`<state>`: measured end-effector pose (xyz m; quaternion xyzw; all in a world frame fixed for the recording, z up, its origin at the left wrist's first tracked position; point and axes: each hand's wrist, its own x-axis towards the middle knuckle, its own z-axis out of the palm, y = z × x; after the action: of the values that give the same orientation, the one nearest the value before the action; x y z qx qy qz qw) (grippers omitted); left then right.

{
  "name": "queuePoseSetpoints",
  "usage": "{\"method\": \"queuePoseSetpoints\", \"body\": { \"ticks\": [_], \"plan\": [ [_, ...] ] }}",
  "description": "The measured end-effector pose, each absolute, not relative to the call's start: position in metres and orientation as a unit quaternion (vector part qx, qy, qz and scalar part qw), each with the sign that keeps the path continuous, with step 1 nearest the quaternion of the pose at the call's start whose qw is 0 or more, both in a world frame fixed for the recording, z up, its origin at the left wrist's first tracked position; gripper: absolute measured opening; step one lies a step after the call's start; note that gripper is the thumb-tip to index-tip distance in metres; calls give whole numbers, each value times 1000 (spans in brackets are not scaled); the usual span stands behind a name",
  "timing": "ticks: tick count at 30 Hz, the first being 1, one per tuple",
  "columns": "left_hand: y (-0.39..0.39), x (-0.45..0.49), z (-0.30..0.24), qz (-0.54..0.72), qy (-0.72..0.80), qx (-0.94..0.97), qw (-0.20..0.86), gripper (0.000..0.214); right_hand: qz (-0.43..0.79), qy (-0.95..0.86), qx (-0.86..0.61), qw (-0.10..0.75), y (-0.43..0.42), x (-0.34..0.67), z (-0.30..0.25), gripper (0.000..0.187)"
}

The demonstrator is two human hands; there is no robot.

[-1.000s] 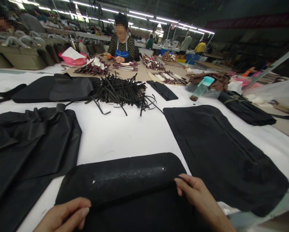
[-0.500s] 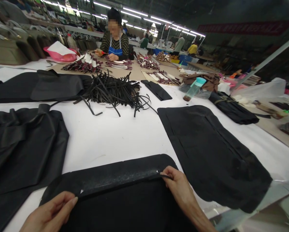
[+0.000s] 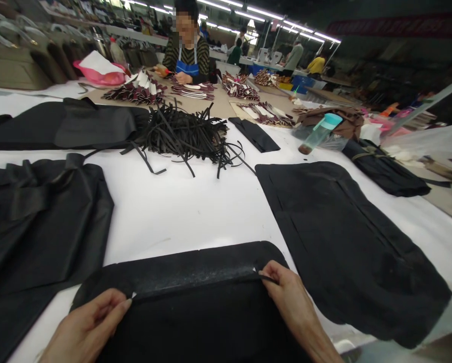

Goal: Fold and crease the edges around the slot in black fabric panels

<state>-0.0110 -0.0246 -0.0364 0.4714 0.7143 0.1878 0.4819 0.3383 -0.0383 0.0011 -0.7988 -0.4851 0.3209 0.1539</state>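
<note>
A black rounded fabric panel lies on the white table in front of me, its near part folded over. My left hand pinches the left end of the fold edge. At the right end of the same edge my right hand pinches the fabric, fingers closed. A thin glossy band runs along the fold between both hands.
Black fabric pieces lie at the left and the right. A heap of black strips sits farther back, with a teal-capped bottle to the right. A person in a blue apron works at the far table.
The fold edge has been drawn nearer to me, narrowing the strip beyond it. Both hands stay pinched at its ends; the view shifted slightly.
</note>
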Motion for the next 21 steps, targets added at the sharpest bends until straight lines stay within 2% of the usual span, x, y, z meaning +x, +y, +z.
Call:
{"method": "queuePoseSetpoints", "body": {
  "ticks": [3, 9, 15, 21],
  "plan": [
    [-23, -6, -25, 172, 696, 471, 514, 49, 339, -486, -793, 140, -39, 341, 0, 21],
    [-24, -7, -25, 180, 689, 499, 494, 38, 349, -497, -789, 97, -37, 345, -2, 25],
    [-22, -6, -17, 176, 689, 518, 476, 31, 348, -503, -784, 108, -37, 347, -3, 23],
    [-20, 1, -2, 171, 698, 542, 435, 20, 393, -513, -756, 105, -41, 372, -32, 25]
  ]
}}
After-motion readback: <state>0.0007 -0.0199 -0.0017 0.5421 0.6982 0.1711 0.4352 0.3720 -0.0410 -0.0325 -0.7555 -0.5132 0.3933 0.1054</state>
